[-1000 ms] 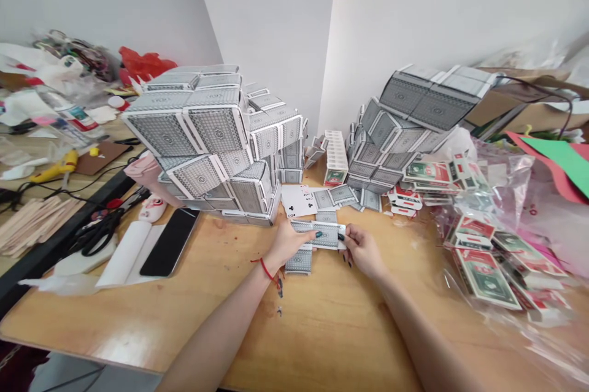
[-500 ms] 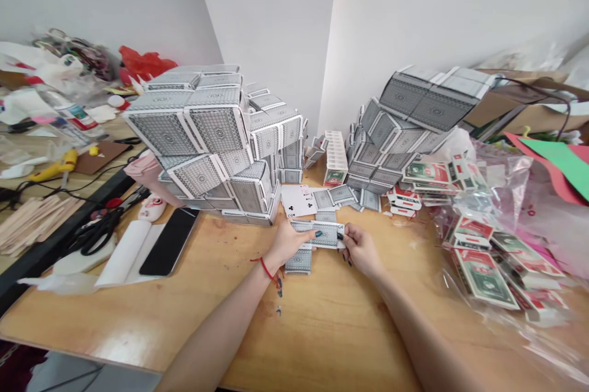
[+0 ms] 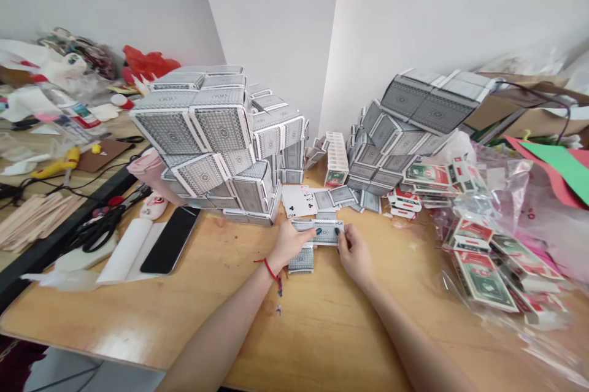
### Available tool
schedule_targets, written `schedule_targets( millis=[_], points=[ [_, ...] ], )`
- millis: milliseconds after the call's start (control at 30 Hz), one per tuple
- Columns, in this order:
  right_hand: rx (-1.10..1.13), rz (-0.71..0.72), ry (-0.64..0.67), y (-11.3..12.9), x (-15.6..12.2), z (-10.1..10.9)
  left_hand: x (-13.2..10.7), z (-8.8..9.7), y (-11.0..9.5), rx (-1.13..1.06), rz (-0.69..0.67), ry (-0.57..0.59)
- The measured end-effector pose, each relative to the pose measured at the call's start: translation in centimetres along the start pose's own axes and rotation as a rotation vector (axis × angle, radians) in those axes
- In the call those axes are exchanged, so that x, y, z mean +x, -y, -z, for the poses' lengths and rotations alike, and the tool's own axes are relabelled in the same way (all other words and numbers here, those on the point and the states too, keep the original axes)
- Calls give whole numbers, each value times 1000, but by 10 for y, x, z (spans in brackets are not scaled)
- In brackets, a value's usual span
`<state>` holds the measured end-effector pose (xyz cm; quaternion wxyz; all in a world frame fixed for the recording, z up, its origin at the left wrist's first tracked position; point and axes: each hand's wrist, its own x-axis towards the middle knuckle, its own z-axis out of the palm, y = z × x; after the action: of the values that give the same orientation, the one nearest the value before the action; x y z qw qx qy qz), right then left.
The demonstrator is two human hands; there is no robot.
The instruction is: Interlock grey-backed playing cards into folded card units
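Observation:
My left hand (image 3: 289,243) and my right hand (image 3: 354,252) together pinch a grey-backed playing card piece (image 3: 324,232) just above the wooden table (image 3: 322,324). The left thumb lies on its left part, the right fingers grip its right end. Under my left hand lies another grey-backed card (image 3: 300,260). Just beyond, loose cards (image 3: 317,199) lie spread out, one showing clubs face up. A big structure of card blocks (image 3: 216,140) stands at the left, a second one (image 3: 405,122) at the right.
A black phone (image 3: 171,238), white paper, scissors (image 3: 99,226) and wooden sticks (image 3: 32,220) lie at the left. Plastic bags with red and green card packs (image 3: 488,257) crowd the right. A white stack of cards (image 3: 336,159) stands by the wall corner.
My hands and the card piece have shifted slightly away from me; my right hand has closed in a little toward the left. The camera view tilted slightly.

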<state>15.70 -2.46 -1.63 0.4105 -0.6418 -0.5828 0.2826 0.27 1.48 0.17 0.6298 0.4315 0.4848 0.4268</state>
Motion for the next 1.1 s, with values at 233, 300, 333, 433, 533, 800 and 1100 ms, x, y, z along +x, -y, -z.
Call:
schedule_targets(
  millis=[233, 300, 333, 433, 533, 800, 1100],
  points=[
    [-213, -11, -22, 2, -2, -6, 1, 4, 2, 67, -80, 7],
    [28, -81, 11, 4, 0, -2, 0, 4, 0, -12, 0, 19],
    [183, -142, 38, 6, 2, 0, -1, 4, -1, -54, 35, 27],
    [579, -328, 119, 11, 6, 5, -2, 4, -6, -142, 79, 47],
    [729, -431, 273, 17, 7, 7, -2, 5, -9, -169, 98, 59],
    [772, -531, 615, 27, 1, 10, -4, 6, -10, -105, 65, 141],
    [558, -312, 437, 18, -4, -3, -1, 7, -4, -66, 49, 127]
  ],
)
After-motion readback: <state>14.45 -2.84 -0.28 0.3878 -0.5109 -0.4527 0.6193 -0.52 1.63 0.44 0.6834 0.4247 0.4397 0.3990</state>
